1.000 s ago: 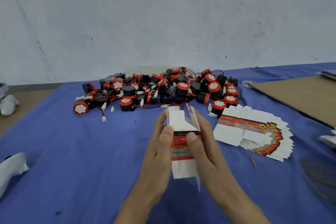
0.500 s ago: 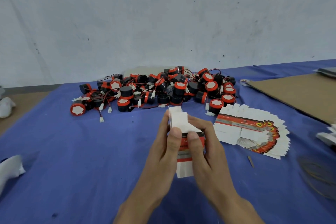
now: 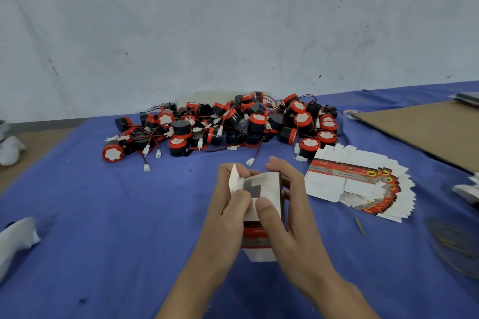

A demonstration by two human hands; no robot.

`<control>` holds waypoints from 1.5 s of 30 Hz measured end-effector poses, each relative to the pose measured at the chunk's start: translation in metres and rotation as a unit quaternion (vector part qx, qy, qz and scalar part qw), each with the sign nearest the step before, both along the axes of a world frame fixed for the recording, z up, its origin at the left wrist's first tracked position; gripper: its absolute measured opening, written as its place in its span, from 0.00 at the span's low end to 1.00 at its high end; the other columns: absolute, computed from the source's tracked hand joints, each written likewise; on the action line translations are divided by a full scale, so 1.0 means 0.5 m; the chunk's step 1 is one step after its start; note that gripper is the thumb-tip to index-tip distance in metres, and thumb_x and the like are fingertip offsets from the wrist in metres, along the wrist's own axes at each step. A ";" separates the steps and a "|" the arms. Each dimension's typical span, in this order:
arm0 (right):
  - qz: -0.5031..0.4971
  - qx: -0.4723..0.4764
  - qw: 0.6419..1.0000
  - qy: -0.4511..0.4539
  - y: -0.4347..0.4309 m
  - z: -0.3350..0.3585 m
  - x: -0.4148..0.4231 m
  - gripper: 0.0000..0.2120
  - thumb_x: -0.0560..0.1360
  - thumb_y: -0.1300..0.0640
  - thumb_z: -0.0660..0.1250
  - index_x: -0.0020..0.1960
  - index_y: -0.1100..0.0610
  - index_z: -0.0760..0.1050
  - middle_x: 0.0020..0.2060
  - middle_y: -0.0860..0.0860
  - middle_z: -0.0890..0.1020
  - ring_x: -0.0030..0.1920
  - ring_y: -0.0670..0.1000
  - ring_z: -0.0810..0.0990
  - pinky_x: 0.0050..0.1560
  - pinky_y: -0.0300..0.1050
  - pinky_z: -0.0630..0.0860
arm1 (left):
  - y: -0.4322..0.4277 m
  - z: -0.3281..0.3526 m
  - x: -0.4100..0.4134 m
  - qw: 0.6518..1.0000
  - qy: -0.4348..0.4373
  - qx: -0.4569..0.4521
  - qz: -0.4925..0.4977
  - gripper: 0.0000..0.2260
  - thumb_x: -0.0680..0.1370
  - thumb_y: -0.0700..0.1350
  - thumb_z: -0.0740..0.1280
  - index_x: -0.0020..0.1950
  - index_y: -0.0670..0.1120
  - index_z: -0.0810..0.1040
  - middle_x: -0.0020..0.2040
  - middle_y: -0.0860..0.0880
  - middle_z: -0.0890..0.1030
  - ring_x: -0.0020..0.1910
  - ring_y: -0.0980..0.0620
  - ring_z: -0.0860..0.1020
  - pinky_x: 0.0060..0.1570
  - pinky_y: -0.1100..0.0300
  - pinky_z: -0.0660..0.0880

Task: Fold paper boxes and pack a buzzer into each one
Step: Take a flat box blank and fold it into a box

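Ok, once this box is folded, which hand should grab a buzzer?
Probably the right hand: its fingers lie nearest the buzzers, while the left hand pinches the box flap and could steady it.

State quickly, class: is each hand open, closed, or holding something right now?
Left hand: holding the paper box, thumb pressing on it.
Right hand: holding the same paper box, thumb on its front.
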State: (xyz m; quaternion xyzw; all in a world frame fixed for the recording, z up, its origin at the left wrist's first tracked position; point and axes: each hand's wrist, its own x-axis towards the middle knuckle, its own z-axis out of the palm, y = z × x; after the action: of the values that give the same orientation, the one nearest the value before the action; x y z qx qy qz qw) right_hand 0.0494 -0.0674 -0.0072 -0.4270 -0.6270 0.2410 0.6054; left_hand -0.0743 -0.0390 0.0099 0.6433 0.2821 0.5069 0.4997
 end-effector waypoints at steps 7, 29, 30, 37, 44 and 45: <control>-0.085 0.053 0.991 -0.092 0.008 0.006 0.013 0.13 0.76 0.48 0.59 0.57 0.48 0.75 0.60 0.42 0.71 0.64 0.47 0.73 0.54 0.30 0.72 | 0.007 0.001 -0.008 1.000 0.004 -0.009 -0.019 0.15 0.78 0.55 0.59 0.61 0.55 0.77 0.57 0.55 0.82 0.56 0.53 0.81 0.52 0.54 0.80; -0.128 0.175 0.941 -0.261 0.026 0.004 0.047 0.30 0.74 0.40 0.65 0.72 0.51 0.63 0.67 0.43 0.68 0.69 0.41 0.67 0.67 0.43 0.69 | 0.015 -0.002 0.020 0.989 0.006 -0.135 -0.064 0.18 0.83 0.42 0.64 0.72 0.55 0.72 0.63 0.53 0.82 0.63 0.53 0.80 0.62 0.53 0.77; -0.125 0.177 0.943 -0.254 0.029 0.006 0.048 0.30 0.75 0.40 0.65 0.72 0.50 0.63 0.66 0.41 0.68 0.69 0.39 0.66 0.68 0.41 0.67 | 0.015 0.000 0.018 0.983 -0.022 -0.165 -0.079 0.17 0.83 0.44 0.63 0.72 0.54 0.73 0.64 0.52 0.81 0.64 0.51 0.79 0.64 0.50 0.77; -0.096 0.165 0.952 -0.239 0.034 0.008 0.059 0.26 0.77 0.44 0.61 0.72 0.53 0.62 0.66 0.44 0.66 0.68 0.40 0.66 0.66 0.30 0.64 | 0.023 0.014 -0.008 0.944 -0.087 -0.260 -0.183 0.16 0.83 0.52 0.59 0.61 0.47 0.83 0.58 0.43 0.84 0.56 0.48 0.83 0.50 0.58 0.80; -0.078 0.109 0.949 -0.286 0.041 0.005 0.075 0.32 0.81 0.35 0.49 0.79 0.51 0.58 0.78 0.46 0.61 0.77 0.44 0.60 0.72 0.41 0.62 | 0.041 0.019 -0.025 0.953 -0.130 -0.231 -0.143 0.25 0.75 0.53 0.71 0.70 0.46 0.76 0.63 0.41 0.81 0.59 0.43 0.81 0.52 0.52 0.81; -0.068 0.097 0.948 -0.297 0.042 0.002 0.077 0.32 0.81 0.35 0.49 0.80 0.50 0.55 0.79 0.44 0.58 0.78 0.42 0.57 0.73 0.38 0.60 | 0.044 0.024 -0.030 0.959 -0.130 -0.220 -0.126 0.25 0.73 0.52 0.74 0.69 0.50 0.77 0.61 0.42 0.82 0.56 0.45 0.83 0.48 0.54 0.82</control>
State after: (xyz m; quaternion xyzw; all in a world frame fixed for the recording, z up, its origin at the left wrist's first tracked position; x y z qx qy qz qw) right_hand 0.0878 -0.0465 -0.0061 -0.4599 -0.7683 -0.0004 0.4452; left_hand -0.0894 -0.0171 0.0219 0.4767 0.2361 0.4446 0.7206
